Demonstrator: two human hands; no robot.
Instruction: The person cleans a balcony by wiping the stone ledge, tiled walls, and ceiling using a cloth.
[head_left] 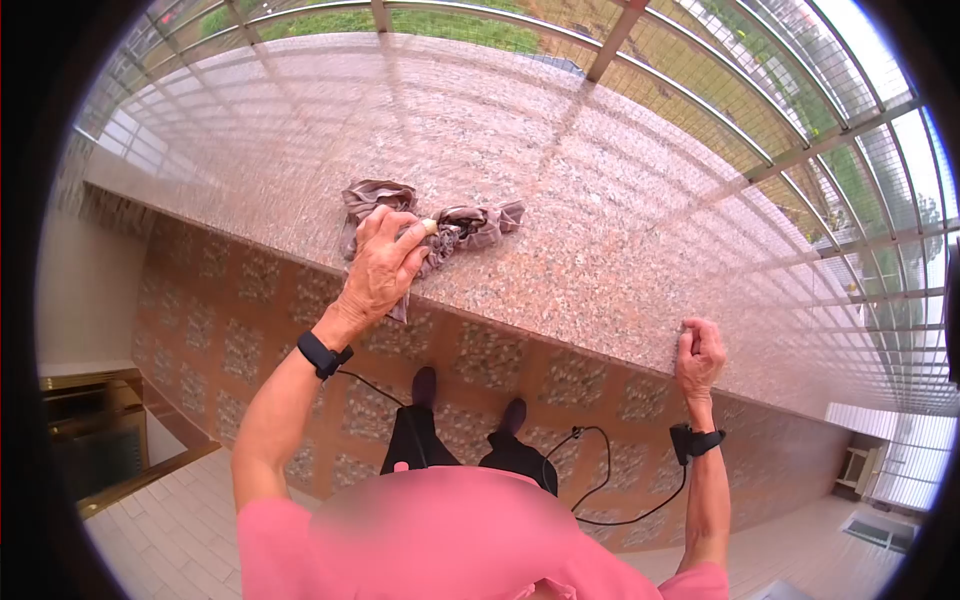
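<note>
My L hand was clamped on the bunched cloth, approx 11 o'clock in view, nr the front edge of the surface; my R hand was curled, nothing visible in it, at that same edge btwn 3 & 4 o'clock, well apart from the other. Step looked like a wipe, I'd judge. Done well, it called for a cloth folded into a flat pad, even palm pressure, overlapping strokes, & the tail that hung over the edge tucked in so it couldn't drag. Cloth was thin, mauve-brown, w/ pleat-like wrinkles, lumpy mid-section, one end fanned out twd 2 o'clock from my fingers. Surface was pinkish speckled stone, prob. polished granite, glossy enough to mirror the metal railing that curved from 11 to 3 o'clock. Floor, 6 to 9 o'clock, had pebbly squares w/ smoother reddish-brown borders. Pale bit nr my L fingertips: couldn't tell what.
</note>
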